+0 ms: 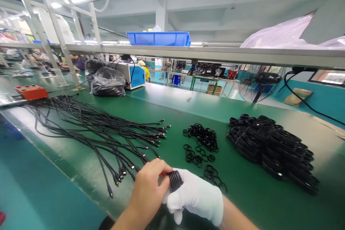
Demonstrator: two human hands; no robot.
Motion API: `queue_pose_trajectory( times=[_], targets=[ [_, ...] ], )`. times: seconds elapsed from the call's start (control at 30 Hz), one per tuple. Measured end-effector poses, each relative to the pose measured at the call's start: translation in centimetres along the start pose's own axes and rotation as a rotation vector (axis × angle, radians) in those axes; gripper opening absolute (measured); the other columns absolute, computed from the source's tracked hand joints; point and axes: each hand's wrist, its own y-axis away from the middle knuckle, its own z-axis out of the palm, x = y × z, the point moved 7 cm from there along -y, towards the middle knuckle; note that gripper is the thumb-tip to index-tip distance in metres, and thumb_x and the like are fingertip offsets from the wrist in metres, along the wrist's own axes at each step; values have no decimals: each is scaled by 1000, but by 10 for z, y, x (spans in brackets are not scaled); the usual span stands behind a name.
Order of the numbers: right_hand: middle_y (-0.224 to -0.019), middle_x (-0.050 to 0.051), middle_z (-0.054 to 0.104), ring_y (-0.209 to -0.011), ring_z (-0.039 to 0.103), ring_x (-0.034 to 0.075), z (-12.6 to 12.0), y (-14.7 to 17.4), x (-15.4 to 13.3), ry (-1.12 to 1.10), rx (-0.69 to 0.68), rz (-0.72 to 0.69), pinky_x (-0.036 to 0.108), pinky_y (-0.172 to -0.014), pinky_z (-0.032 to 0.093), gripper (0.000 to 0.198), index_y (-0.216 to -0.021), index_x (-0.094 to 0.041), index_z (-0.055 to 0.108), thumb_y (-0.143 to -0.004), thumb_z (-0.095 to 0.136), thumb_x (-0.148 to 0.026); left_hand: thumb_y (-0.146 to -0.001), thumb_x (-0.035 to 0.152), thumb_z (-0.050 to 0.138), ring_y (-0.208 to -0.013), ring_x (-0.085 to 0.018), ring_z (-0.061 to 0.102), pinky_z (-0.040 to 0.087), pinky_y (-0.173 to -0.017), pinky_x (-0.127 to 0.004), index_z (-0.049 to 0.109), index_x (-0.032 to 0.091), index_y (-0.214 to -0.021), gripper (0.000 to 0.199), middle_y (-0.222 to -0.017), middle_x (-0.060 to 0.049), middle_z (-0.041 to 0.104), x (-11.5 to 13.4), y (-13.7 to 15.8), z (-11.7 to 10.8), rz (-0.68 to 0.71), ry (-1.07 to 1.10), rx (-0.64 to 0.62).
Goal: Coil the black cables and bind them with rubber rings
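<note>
A black cable (175, 180), wound into a tight coil, is held between my two hands near the front of the green table. My right hand (195, 196), in a white glove, wraps round the coil. At its left side, the fingers of my bare left hand (151, 185) are closed on the coil too. Loose straight cables (107, 125) with metal-tipped plugs fan out to the left. Just beyond my hands lie small black rings (203, 136), some heaped and some scattered. On the right is a large pile of coiled black cables (269, 147).
An orange box with buttons (31, 92) sits at the far left. Plastic-bagged goods (107, 82) stand beside a white and blue machine (132, 74). A shelf (215, 53) crosses overhead, carrying a blue bin (159, 38). A fan (258, 82) stands behind the table. Other people are in the background.
</note>
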Motion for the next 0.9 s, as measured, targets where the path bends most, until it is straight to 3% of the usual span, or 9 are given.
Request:
queue_pose_trajectory(
  times=[0.13, 0.3, 0.47, 0.63, 0.8, 0.9],
  targets=[
    [-49, -2, 54, -39, 51, 8, -1, 1, 2, 38, 54, 46, 18, -38, 45, 13, -63, -12, 56, -54, 64, -16, -75, 8, 48, -72, -19, 57, 44, -68, -32, 63, 18, -72, 18, -70, -2, 61, 1, 3, -3, 13, -21, 65],
    [-45, -2, 52, -36, 49, 9, -5, 2, -4, -18, 79, 18, 18, -34, 42, 11, -63, -11, 57, -55, 62, -16, -83, 13, 45, -92, -17, 60, 48, -84, -28, 65, 23, -100, 28, -98, -3, 65, -2, 2, -1, 6, 247, -92],
    [-49, -1, 54, -42, 53, 11, -1, 0, -1, 1, 66, 13, 19, -35, 46, 13, -63, -11, 59, -54, 64, -17, -82, 9, 39, -95, -22, 60, 49, -86, -34, 65, 22, -110, 40, -102, -8, 66, 0, 12, 6, 89, 98, -69],
    [-46, -1, 51, -38, 50, 10, 0, 4, -3, 9, 91, 12, 19, -33, 43, 10, -57, -11, 56, -55, 62, -18, -81, 9, 39, -96, -23, 59, 48, -87, -36, 64, 21, -113, 42, -105, -9, 66, 2, 11, 8, 49, 41, -85],
    [-60, 1, 59, -45, 54, 11, -42, 33, -39, -158, 297, -163, 20, -38, 41, 22, -74, -14, 56, -58, 69, -22, -85, 18, 40, -100, -21, 58, 45, -88, -33, 61, 21, -109, 32, -108, -6, 65, -15, -10, -6, -67, 43, -100],
    [-66, 0, 58, -55, 55, 10, -67, 55, -57, -301, 329, -287, 20, -46, 40, 27, -79, -16, 52, -64, 72, -27, -85, 22, 41, -87, -20, 61, 45, -78, -31, 63, 21, -93, 23, -93, -3, 67, -22, -20, 7, -100, -23, -179]
  ],
)
